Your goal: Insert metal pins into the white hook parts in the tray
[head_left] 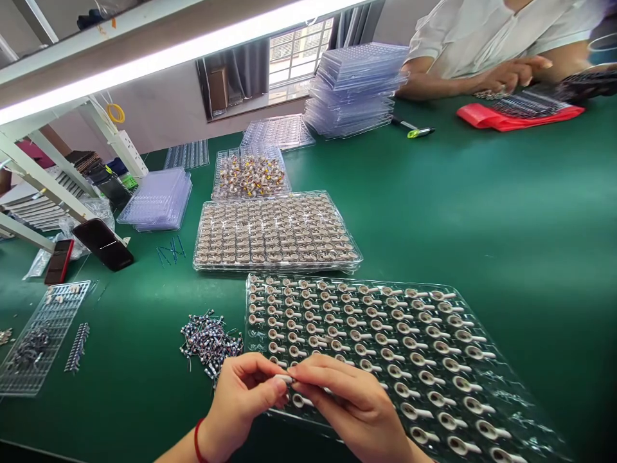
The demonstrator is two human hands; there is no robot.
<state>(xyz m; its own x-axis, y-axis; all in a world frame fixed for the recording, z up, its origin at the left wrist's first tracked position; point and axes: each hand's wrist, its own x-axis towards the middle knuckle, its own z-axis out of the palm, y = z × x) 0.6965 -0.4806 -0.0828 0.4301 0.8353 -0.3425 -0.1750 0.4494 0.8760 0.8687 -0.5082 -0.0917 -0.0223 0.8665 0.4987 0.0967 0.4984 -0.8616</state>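
My left hand [248, 402], with a red cord at the wrist, pinches a small white earbud shell [283, 379] between thumb and fingers. At the shell's right end, the fingertips of my right hand [344, 399] are closed together. Whatever they hold is too small to make out. Both hands are over the near left edge of a clear tray [520, 392] filled with rows of white earbud shells [427, 377]. Left of the tray lies a heap of small wired components [209, 341]. The hands hide some of the tray's near rows.
Beyond is a tray of beige round parts [274, 233], then a tray of loose yellow-and-white pieces [253, 175]. Clear trays [357, 90] are stacked at the back. Two phones [103, 244] [58, 262] lie left. A co-worker's hand [511, 76] is near a red pouch [520, 118].
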